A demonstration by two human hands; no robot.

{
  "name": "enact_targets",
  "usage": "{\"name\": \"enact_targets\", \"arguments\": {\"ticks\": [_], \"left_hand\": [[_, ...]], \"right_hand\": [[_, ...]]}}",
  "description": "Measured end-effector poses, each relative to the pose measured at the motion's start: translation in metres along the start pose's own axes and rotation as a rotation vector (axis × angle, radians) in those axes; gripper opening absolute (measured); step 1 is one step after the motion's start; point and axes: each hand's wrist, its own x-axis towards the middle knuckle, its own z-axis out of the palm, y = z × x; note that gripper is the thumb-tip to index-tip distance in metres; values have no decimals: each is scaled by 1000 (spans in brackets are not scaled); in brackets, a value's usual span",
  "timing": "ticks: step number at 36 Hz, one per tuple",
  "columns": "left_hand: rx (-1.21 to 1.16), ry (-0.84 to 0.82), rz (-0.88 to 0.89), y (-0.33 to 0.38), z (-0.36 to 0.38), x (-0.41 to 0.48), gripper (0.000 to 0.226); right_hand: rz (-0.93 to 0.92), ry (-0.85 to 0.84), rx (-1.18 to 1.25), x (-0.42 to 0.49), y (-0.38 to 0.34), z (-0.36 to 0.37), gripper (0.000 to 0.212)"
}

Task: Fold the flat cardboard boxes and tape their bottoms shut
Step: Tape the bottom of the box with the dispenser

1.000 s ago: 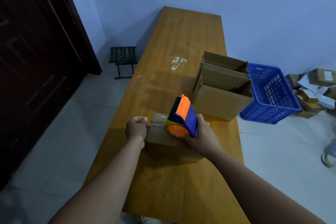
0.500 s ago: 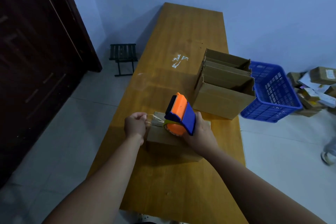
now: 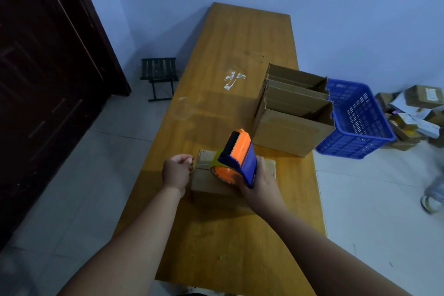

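The small cardboard box (image 3: 204, 181) lies on the wooden surface (image 3: 240, 38) directly between and under the two hands, a seam running across its upturned face. The right hand (image 3: 263, 181) grips one orange-and-blue tape dispenser (image 3: 239, 156), whose roll rests on top of the box, and a strip of clear tape (image 3: 203, 166) runs from it toward the box's left edge. The left hand (image 3: 176, 172) sits just beside that left edge with its fingers curled, fingertips at the end of the strip; whether they pinch the tape cannot be told. Beyond the right hand, near but apart from it, stand what look like three open-topped boxes (image 3: 288, 134) packed one behind another, their insides in shadow. Past them, farther right, a blue plastic basket (image 3: 355, 125) sits at the surface's edge. On the floor to its right lies a heap of parcels (image 3: 413, 113). Beyond the left hand, a small dark folding stool (image 3: 158, 72) stands on the floor, beside a dark door (image 3: 48, 79).
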Motion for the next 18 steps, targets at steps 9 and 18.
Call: {"name": "enact_targets", "arguments": {"ticks": [9,18], "left_hand": [[-85,88,31,2,-6,-3,17],[-44,47,-9,-7,-7,-3,17]], "right_hand": [[-26,-31,123,1,-2,1,38],[-102,-51,-1,0,3,5,42]]}}
